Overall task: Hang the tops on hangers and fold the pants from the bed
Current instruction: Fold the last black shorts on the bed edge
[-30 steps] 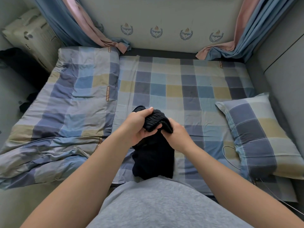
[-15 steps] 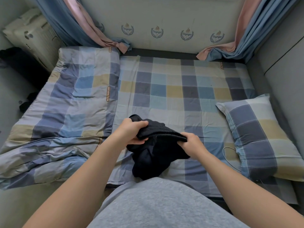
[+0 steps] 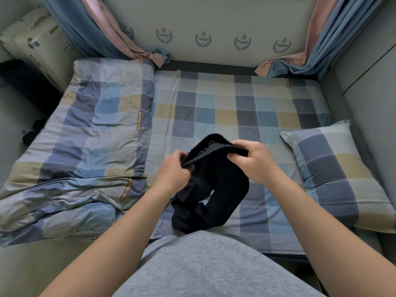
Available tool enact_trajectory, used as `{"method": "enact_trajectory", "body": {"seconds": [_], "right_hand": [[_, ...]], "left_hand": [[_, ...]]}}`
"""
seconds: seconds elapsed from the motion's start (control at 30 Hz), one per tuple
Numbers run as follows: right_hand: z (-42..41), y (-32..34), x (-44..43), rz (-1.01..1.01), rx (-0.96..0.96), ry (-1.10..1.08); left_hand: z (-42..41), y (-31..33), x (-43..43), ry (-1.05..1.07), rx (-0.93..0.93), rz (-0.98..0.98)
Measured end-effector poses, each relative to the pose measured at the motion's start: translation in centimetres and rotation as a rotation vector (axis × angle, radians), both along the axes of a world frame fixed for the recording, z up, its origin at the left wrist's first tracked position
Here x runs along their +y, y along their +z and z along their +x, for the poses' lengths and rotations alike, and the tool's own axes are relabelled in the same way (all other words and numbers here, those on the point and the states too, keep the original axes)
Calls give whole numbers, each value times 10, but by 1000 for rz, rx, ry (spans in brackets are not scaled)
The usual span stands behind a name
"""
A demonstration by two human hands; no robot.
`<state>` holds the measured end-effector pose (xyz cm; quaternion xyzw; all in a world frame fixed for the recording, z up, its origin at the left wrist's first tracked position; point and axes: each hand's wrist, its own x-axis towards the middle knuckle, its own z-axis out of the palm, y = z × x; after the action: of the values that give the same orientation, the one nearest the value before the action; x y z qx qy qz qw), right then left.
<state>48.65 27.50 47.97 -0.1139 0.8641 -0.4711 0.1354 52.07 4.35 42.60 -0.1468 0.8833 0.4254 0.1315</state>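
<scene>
The pants are plain black, with a ribbed band along the top. The bed sheet is a check of small squares in slate blue, light blue, pale yellow and off-white, each square outlined by fine pale stitching. The quilt along the bed's left edge repeats those colours in larger squares and is crossed by narrow brown lettered strips. The pillow at the right edge has the same large check. Behind the far edge, a cream panel bears a row of dark blue wreath emblems. The curtains at both far corners are blue paired with pink. The person's top is plain light grey.
</scene>
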Motion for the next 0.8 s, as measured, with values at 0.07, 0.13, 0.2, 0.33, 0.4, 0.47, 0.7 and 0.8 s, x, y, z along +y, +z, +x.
{"method": "enact_trajectory", "body": {"seconds": [0.07, 0.13, 0.2, 0.33, 0.4, 0.47, 0.7, 0.8], "right_hand": [[3, -3, 0, -48, 20, -132], [5, -4, -1, -148, -59, -314], [3, -2, -3, -334, -307, -524], [0, 13, -12, -664, -680, -633], [1, 19, -18, -774, -758, -581], [3, 24, -24, -897, -820, -539], [4, 23, -17, -868, -763, -421], [5, 13, -6, -572, -621, -349]], "left_hand": [[-1, 2, -3, 296, 14, 76], [-2, 5, -6, 348, 28, 139], [1, 10, -5, 174, 47, 200], [14, 23, 16, -195, 8, 325], [20, 23, 31, -290, 45, 254], [20, 18, 40, -291, 157, 35], [11, 12, 23, 3, 185, 366], [8, 19, 18, 150, 85, 709]]}}
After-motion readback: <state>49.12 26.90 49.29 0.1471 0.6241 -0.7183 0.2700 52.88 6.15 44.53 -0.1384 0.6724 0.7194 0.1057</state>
